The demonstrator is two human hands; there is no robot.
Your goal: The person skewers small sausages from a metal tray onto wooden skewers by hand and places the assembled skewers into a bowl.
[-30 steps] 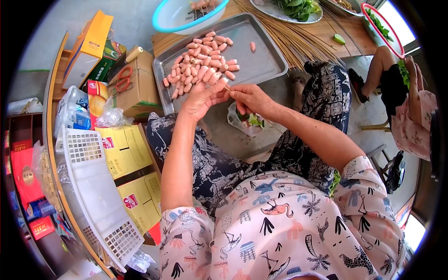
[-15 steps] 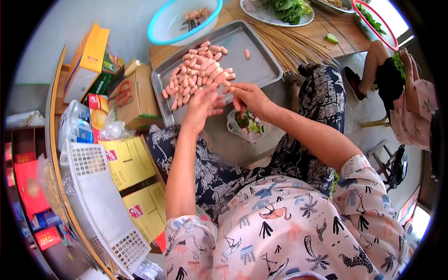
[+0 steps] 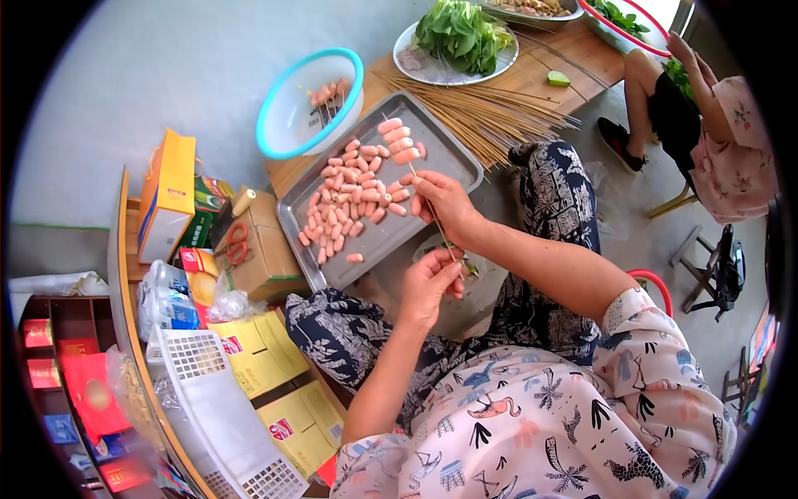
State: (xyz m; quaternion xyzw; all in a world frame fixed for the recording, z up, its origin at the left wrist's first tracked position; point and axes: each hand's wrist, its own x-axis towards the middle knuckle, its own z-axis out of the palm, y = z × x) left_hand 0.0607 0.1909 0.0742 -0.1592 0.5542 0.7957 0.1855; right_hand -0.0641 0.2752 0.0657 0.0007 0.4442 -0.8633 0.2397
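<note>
A thin bamboo skewer (image 3: 437, 219) carries several small pink sausages (image 3: 399, 140) side by side near its upper end, over the metal tray (image 3: 460, 166). My right hand (image 3: 449, 208) pinches this skewer just below the sausages. Lower down, the fingers of my left hand (image 3: 431, 287) are closed around its bottom end. Loose small sausages (image 3: 345, 195) lie heaped on the left part of the tray. Beyond the tray, a bundle of bare bamboo skewers (image 3: 478, 121) rests on the wooden table.
A blue-rimmed basin (image 3: 268, 125) holds loaded skewers. Leafy greens (image 3: 465, 37) sit on a plate (image 3: 405, 41). To the left are a cardboard box (image 3: 262, 258) with red scissors (image 3: 237, 243), yellow boxes (image 3: 262, 353) and a white plastic basket (image 3: 216, 407). Another person (image 3: 731, 150) sits at the right.
My left hand has moved from beside the sausage heap down to the skewer's bottom end and closed on it. The skewer now points up and away with its sausages showing. The view has shifted.
</note>
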